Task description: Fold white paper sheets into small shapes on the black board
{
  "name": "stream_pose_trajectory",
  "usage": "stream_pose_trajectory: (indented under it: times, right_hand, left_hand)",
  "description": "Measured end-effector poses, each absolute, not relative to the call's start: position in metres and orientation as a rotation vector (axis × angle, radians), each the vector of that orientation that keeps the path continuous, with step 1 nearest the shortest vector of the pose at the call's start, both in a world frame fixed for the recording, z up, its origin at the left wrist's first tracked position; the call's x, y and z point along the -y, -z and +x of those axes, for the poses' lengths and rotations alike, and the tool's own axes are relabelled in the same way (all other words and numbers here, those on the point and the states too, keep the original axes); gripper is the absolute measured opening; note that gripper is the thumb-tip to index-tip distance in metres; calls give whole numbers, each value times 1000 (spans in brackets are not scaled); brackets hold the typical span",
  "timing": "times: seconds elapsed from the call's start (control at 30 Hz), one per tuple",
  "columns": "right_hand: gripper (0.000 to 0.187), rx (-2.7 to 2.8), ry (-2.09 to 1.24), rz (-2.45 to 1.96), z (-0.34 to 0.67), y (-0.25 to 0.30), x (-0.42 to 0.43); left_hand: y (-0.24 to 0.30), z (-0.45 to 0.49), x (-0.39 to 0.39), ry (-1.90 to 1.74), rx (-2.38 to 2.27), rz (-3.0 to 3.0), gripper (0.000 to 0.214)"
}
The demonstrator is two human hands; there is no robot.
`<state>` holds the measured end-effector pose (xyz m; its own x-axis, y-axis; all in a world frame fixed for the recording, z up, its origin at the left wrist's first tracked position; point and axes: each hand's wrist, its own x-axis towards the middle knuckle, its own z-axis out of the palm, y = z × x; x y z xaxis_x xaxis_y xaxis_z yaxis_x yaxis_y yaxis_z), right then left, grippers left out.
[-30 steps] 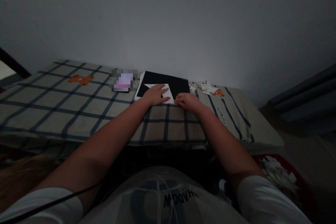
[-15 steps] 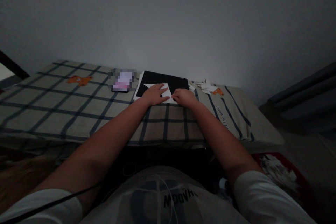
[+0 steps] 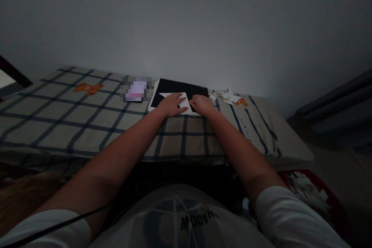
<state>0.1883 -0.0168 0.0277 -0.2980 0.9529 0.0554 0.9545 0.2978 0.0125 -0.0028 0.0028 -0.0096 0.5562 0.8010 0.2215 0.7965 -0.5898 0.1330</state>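
Note:
A folded white paper (image 3: 185,103) lies on a black flat board (image 3: 186,88) at the far side of a checked bed cover (image 3: 87,120). My left hand (image 3: 171,104) rests flat on the paper's left part, fingers stretched out. My right hand (image 3: 201,105) sits at the paper's right edge with fingers curled down onto it, pressing it. Most of the paper is hidden under both hands.
A pile of small white paper pieces (image 3: 228,96) lies to the right of the board. A blurred pinkish object (image 3: 136,89) sits to its left. A red container with white scraps (image 3: 308,192) stands on the floor at lower right. A wall rises close behind.
My right hand has slid leftward along the paper's right edge toward my left hand. My left hand has stayed in place on the paper.

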Motion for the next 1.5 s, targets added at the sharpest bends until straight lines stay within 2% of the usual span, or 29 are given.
stream_pose_trajectory:
  times: [0.3,1.5]
  right_hand:
    - [36,2420,172,-1821,181,-28,6]
    - [37,2361,174,-1907,163,-31,-25]
  left_hand:
    - [8,-2,-2,-386,-1424,2757,72]
    - [6,-1,1,-393,-1443,2745,72]
